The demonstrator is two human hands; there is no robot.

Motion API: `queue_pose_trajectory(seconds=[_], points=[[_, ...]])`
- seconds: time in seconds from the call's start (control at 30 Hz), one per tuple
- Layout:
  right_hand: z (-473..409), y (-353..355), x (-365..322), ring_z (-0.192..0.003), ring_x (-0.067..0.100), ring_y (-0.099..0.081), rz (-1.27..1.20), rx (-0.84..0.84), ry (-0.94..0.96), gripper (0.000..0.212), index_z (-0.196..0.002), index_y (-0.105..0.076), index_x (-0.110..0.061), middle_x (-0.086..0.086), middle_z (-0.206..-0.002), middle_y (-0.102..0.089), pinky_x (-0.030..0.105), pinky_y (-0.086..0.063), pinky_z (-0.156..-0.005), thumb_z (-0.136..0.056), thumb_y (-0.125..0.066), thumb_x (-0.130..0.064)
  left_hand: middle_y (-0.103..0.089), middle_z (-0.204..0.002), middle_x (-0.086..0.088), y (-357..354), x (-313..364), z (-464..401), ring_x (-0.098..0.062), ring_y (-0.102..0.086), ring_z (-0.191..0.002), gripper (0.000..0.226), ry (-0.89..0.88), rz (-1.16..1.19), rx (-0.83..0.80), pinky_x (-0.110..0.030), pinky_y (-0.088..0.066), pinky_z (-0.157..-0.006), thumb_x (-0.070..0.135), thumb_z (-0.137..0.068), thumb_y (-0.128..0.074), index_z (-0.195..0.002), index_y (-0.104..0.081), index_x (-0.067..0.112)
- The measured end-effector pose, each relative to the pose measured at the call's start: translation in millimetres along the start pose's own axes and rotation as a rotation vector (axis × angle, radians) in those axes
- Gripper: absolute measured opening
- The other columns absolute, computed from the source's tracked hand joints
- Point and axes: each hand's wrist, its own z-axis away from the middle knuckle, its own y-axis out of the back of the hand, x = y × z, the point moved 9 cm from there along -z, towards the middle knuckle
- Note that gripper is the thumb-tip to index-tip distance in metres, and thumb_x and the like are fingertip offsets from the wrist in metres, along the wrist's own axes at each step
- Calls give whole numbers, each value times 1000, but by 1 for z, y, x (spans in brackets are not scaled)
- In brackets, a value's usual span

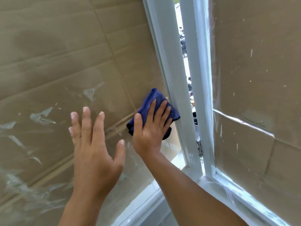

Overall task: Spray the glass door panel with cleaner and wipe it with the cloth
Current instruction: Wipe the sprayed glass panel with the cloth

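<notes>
The glass door panel fills the left of the view, with brown cardboard behind it and white smears across its lower left. A folded dark blue cloth lies flat against the glass close to the white frame. My right hand presses the cloth onto the glass with straight, spread fingers. My left hand is flat on the bare glass just left of it, fingers straight and spread, holding nothing. No spray bottle is in view.
The door's white frame runs diagonally right of the cloth, with a metal hinge low on it. A narrow gap shows the outdoors. A second cardboard-backed pane stands at the right, in a white frame with paint streaks.
</notes>
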Motion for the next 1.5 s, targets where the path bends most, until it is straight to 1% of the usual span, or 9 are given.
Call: queue_pose_trajectory(seconds=[0.1,0.2,0.57,0.77,0.93,1.13,1.27,1.4,1.5], points=[[7,-2,-26,-157,29,11,59,59,190,70,-160,-2,-23,8,-169,5,55,9,-123,-103,-11,-63,-8,-166,-10,0,-2,0,-21,12,-152,77,-8,18,13,-36,8,-121,32,-82,-60,-150,-32,9],[8,-1,-12,-157,27,6,42,90,170,69,-159,-7,-24,5,-169,1,53,7,-125,-103,-14,-63,-6,-166,-9,-1,0,0,-19,14,-152,76,-21,19,6,-26,13,-119,32,-83,-58,-150,-32,9],[47,-6,93,-156,17,12,-196,50,-561,85,-155,10,-26,0,-170,11,50,5,-125,-85,-7,-71,-6,-166,-8,-14,-9,27,-24,9,-153,74,-36,-6,-83,-34,8,-123,29,-85,-59,-150,-34,7],[9,-3,-1,-157,23,12,-83,95,-89,69,-154,5,-27,7,-170,4,46,16,-123,-98,-18,-59,-9,-165,-14,-21,-9,24,-30,7,-153,71,-26,5,16,-40,7,-123,26,-84,-61,-147,-39,4],[17,-3,18,-157,18,11,-101,128,-79,68,-155,0,-31,-1,-169,4,47,12,-124,-99,-25,-58,-12,-163,-20,-24,-11,27,-38,2,-151,64,-36,30,45,-42,7,-123,23,-85,-61,-143,-43,2],[61,-13,101,-153,5,15,-162,73,-348,67,-145,14,-43,-14,-163,13,40,12,-125,-92,-19,-67,-15,-161,-24,-27,-10,32,-45,-1,-149,60,-62,12,45,-43,6,-122,23,-86,-61,-140,-49,1],[102,-23,167,-154,8,13,-190,-30,-625,86,-156,13,-24,-7,-168,14,33,12,-124,-91,-20,-71,-14,-161,-25,-33,-9,34,-49,-1,-148,55,-85,-11,33,-45,7,-122,22,-86,-61,-137,-52,2],[136,-26,201,-156,12,10,-259,-62,-896,70,-160,9,-18,-2,-170,13,32,10,-124,-109,-28,-48,-17,-160,-26,-39,-9,39,-52,-3,-146,51,-106,-46,37,-48,7,-121,22,-88,-62,-134,-56,2],[139,-31,186,-156,14,11,-266,-27,-949,71,-160,10,-21,-1,-170,14,36,11,-125,-107,-24,-55,-18,-159,-28,-43,-9,40,-54,-5,-145,48,-126,-53,47,-49,7,-121,21,-89,-62,-132,-58,2]])
